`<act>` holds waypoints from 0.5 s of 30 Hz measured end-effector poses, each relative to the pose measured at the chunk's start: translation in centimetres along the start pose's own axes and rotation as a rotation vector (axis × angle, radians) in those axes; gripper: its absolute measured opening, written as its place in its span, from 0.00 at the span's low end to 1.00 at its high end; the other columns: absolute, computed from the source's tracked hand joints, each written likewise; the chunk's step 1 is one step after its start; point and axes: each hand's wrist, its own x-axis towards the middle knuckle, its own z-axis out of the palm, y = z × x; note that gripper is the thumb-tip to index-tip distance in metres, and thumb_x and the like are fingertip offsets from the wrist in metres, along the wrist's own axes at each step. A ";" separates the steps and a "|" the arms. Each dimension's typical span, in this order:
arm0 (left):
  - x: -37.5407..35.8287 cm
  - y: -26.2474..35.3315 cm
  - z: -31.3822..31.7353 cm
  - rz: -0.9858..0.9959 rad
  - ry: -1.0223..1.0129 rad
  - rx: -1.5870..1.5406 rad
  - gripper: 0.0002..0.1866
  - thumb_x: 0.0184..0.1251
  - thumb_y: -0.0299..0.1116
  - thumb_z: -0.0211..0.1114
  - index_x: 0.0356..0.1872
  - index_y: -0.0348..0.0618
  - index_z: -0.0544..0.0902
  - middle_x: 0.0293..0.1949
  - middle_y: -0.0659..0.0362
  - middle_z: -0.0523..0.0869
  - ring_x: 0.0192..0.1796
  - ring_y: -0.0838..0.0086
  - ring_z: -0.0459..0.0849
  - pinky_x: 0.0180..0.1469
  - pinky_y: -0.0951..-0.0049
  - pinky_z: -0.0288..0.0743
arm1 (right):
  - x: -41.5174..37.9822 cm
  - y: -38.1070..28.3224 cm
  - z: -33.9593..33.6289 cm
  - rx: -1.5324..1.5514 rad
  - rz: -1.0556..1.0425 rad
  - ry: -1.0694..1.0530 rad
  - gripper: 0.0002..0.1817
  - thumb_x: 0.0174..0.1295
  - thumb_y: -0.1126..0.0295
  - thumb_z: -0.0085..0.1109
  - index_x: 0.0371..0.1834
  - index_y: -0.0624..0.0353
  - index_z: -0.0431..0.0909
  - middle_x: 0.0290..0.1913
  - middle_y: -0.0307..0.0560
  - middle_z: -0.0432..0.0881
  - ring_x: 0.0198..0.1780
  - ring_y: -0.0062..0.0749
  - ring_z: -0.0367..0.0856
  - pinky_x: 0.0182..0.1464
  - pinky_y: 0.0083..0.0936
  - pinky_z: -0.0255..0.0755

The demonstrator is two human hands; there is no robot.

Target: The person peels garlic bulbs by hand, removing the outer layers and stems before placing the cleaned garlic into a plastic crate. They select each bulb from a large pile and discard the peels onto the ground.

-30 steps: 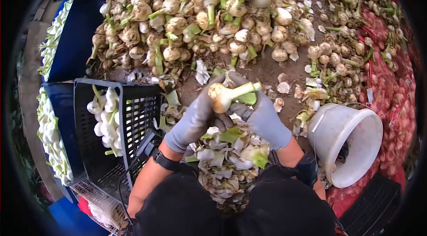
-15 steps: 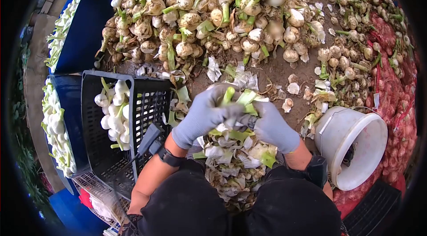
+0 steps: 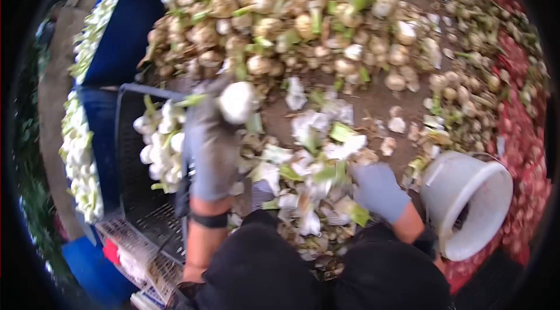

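My left hand (image 3: 214,140), in a grey glove and blurred by motion, is closed around a white garlic bulb (image 3: 238,103). The bulb's short green stem (image 3: 191,100) sticks out to the left. This hand is beside the right edge of the black crate (image 3: 157,93), where several cleaned garlic bulbs (image 3: 160,146) lie. My right hand (image 3: 380,192), gloved too, is low over the heap of peeled skins and cut leaves (image 3: 309,176) between my knees. Its fingers look curled, and what they may hold is hidden.
A large pile of unpeeled garlic (image 3: 274,24) spreads across the ground ahead. Blue crates (image 3: 114,41) of cleaned garlic line the left side. To the right stand a white bucket (image 3: 455,193) and red net sacks (image 3: 525,164), with smaller bulbs (image 3: 461,91) around them.
My hands have separated. The left one has moved left and up toward the crate with the garlic bulb, while the right stays near the leaf scraps. Cut leaves now lie on the heap; the view has shifted slightly.
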 end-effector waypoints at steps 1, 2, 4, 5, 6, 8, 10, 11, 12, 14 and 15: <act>0.0 1.5 -0.7 0.115 0.056 0.089 0.21 0.80 0.41 0.51 0.59 0.34 0.77 0.50 0.52 0.84 0.50 0.68 0.83 0.59 0.68 0.76 | -0.2 -0.1 -1.0 -0.241 0.252 0.243 0.22 0.53 0.63 0.65 0.52 0.58 0.80 0.32 0.55 0.83 0.38 0.50 0.85 0.39 0.42 0.76; 0.0 2.9 -2.6 0.244 0.129 0.231 0.20 0.79 0.39 0.51 0.59 0.32 0.77 0.49 0.50 0.85 0.47 0.69 0.84 0.58 0.70 0.76 | -0.9 0.0 -1.7 -0.323 0.282 0.232 0.32 0.52 0.64 0.67 0.63 0.56 0.73 0.34 0.57 0.83 0.37 0.51 0.84 0.38 0.43 0.76; 0.8 6.2 -7.4 0.388 0.357 0.710 0.18 0.79 0.31 0.47 0.59 0.29 0.76 0.51 0.50 0.84 0.50 0.69 0.83 0.55 0.75 0.76 | -3.0 1.1 -1.8 -0.286 0.185 0.449 0.30 0.54 0.70 0.64 0.64 0.55 0.75 0.33 0.59 0.81 0.34 0.55 0.82 0.37 0.45 0.75; 2.1 7.0 -11.0 0.424 0.295 0.792 0.18 0.78 0.30 0.50 0.61 0.29 0.75 0.55 0.52 0.82 0.53 0.71 0.82 0.55 0.74 0.75 | -4.6 1.0 -2.7 -0.262 0.139 0.601 0.29 0.55 0.72 0.62 0.64 0.56 0.75 0.34 0.59 0.81 0.34 0.52 0.82 0.38 0.44 0.75; 2.9 7.6 -13.7 0.381 0.225 0.923 0.20 0.77 0.28 0.52 0.65 0.30 0.73 0.59 0.51 0.80 0.57 0.72 0.80 0.59 0.75 0.73 | -6.3 0.7 -3.6 -0.240 0.079 0.756 0.27 0.56 0.74 0.61 0.63 0.57 0.76 0.35 0.58 0.81 0.34 0.50 0.82 0.39 0.42 0.76; 1.5 7.8 -10.7 0.452 0.282 0.998 0.21 0.76 0.26 0.55 0.67 0.30 0.71 0.65 0.50 0.76 0.65 0.69 0.75 0.69 0.71 0.66 | -11.1 0.6 -5.0 -0.010 0.227 1.031 0.25 0.61 0.74 0.61 0.63 0.60 0.75 0.43 0.56 0.82 0.42 0.45 0.82 0.46 0.37 0.75; -0.1 6.7 -6.4 0.428 0.183 0.633 0.21 0.76 0.26 0.54 0.67 0.31 0.71 0.67 0.49 0.75 0.68 0.69 0.73 0.69 0.70 0.66 | -16.0 1.3 -6.3 -0.083 0.403 1.299 0.23 0.65 0.73 0.60 0.63 0.63 0.74 0.50 0.55 0.82 0.49 0.40 0.80 0.52 0.33 0.74; -0.2 6.0 -4.9 0.409 0.150 0.638 0.21 0.76 0.25 0.53 0.67 0.32 0.72 0.66 0.50 0.75 0.69 0.69 0.72 0.70 0.70 0.65 | -18.6 2.1 -6.9 -0.229 0.522 1.409 0.22 0.67 0.71 0.60 0.63 0.65 0.74 0.53 0.55 0.81 0.52 0.38 0.80 0.54 0.32 0.73; -0.4 5.5 -3.5 0.364 0.045 0.638 0.19 0.76 0.25 0.53 0.65 0.31 0.73 0.65 0.50 0.77 0.68 0.69 0.73 0.71 0.70 0.64 | -22.1 4.2 -6.8 -0.532 0.616 1.443 0.23 0.68 0.70 0.60 0.64 0.68 0.73 0.55 0.56 0.81 0.55 0.37 0.79 0.56 0.32 0.73; -0.4 4.6 -0.5 0.269 -0.180 0.636 0.19 0.76 0.26 0.54 0.64 0.31 0.75 0.63 0.51 0.79 0.65 0.70 0.76 0.70 0.70 0.64 | -27.2 6.8 -5.8 -0.674 0.801 1.449 0.23 0.66 0.69 0.62 0.63 0.68 0.74 0.55 0.58 0.81 0.54 0.43 0.80 0.56 0.34 0.73; -0.7 4.6 1.8 0.255 -0.260 0.700 0.18 0.75 0.26 0.55 0.63 0.32 0.76 0.61 0.52 0.81 0.63 0.70 0.78 0.69 0.70 0.66 | -29.4 8.1 -4.8 -0.797 0.967 1.435 0.24 0.64 0.69 0.64 0.61 0.69 0.75 0.54 0.60 0.82 0.53 0.48 0.81 0.56 0.37 0.73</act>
